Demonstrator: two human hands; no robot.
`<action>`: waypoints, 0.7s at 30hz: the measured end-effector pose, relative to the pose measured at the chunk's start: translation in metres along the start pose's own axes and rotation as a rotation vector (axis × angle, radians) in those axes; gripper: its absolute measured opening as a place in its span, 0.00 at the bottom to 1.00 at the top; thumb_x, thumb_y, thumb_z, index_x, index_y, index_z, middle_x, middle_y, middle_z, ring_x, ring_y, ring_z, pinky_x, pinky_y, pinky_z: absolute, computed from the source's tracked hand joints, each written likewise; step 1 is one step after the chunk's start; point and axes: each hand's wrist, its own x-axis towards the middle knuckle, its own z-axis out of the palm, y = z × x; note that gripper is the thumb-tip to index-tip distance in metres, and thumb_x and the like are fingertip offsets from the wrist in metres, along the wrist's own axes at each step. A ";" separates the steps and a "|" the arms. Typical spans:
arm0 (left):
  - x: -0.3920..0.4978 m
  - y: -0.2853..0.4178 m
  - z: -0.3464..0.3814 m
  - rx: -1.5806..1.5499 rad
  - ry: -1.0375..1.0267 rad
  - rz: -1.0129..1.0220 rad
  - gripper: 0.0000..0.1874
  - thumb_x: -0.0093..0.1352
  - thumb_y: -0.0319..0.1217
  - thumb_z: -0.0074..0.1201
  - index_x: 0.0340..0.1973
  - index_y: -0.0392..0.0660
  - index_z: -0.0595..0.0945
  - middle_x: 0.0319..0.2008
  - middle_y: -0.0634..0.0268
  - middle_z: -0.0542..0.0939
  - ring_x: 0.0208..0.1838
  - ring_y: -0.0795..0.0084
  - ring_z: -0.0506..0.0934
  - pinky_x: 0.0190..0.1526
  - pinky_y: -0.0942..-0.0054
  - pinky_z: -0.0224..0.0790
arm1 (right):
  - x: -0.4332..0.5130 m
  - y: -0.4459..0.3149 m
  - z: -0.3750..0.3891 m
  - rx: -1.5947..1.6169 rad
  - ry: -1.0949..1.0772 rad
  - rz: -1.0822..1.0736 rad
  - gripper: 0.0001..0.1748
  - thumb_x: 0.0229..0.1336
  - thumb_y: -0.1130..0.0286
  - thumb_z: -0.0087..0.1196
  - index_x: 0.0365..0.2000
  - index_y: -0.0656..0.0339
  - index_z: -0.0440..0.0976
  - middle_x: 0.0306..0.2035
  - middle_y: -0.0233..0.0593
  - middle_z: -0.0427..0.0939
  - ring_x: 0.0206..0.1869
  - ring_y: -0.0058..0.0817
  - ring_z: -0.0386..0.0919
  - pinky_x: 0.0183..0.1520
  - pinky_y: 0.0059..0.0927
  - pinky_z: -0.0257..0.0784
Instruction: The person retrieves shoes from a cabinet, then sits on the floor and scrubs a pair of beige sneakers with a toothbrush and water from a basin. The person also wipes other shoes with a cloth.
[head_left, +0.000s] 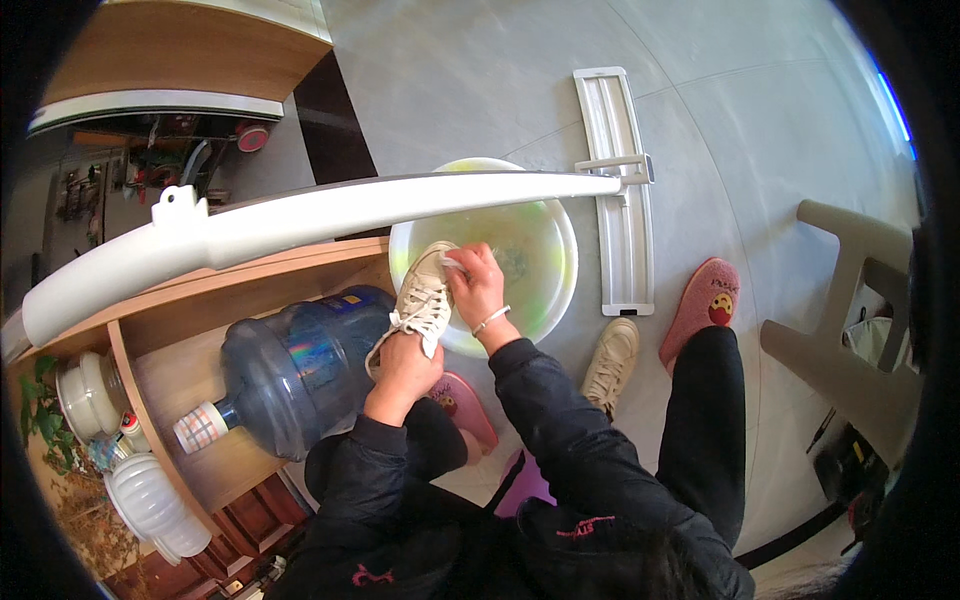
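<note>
My left hand (405, 367) holds a cream lace-up sneaker (429, 296) by its heel end, toe pointing away from me. At the side of the toe, my right hand (478, 281) pinches a small white piece, perhaps a wipe or tissue, against the upper. A bracelet circles the right wrist. Beneath the shoe and right hand is a round white plastic basin (568, 277), with yellow-green tints inside; how much liquid it holds I cannot tell. The other cream sneaker (611, 364) stands on the floor between my slippered feet.
A white mop handle (390, 210) crosses above the basin to its flat mop head (626, 247). Left, a wooden shelf (161, 360) holds a large blue water bottle (292, 375) lying on its side. Pink slippers (701, 307) are on my feet; a grey-beige chair (832, 277) stands right.
</note>
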 end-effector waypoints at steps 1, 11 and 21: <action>0.000 0.001 0.000 0.003 -0.010 -0.016 0.15 0.61 0.32 0.50 0.42 0.42 0.81 0.36 0.46 0.81 0.40 0.45 0.79 0.43 0.54 0.72 | 0.003 0.007 0.003 -0.010 -0.013 -0.003 0.12 0.44 0.82 0.56 0.34 0.61 0.78 0.36 0.45 0.74 0.38 0.42 0.76 0.40 0.35 0.73; -0.003 0.006 0.002 0.105 -0.053 -0.098 0.14 0.62 0.34 0.49 0.38 0.40 0.83 0.33 0.46 0.81 0.38 0.45 0.79 0.42 0.53 0.71 | 0.008 0.120 -0.024 -0.227 -0.034 0.649 0.12 0.50 0.70 0.56 0.38 0.61 0.78 0.38 0.46 0.77 0.39 0.43 0.77 0.42 0.40 0.73; -0.005 0.008 0.000 0.183 -0.132 -0.043 0.17 0.63 0.35 0.51 0.47 0.46 0.81 0.40 0.46 0.81 0.41 0.47 0.79 0.45 0.56 0.72 | 0.017 0.028 -0.027 0.685 -0.233 0.973 0.21 0.59 0.54 0.56 0.46 0.58 0.73 0.37 0.31 0.79 0.38 0.23 0.78 0.37 0.28 0.74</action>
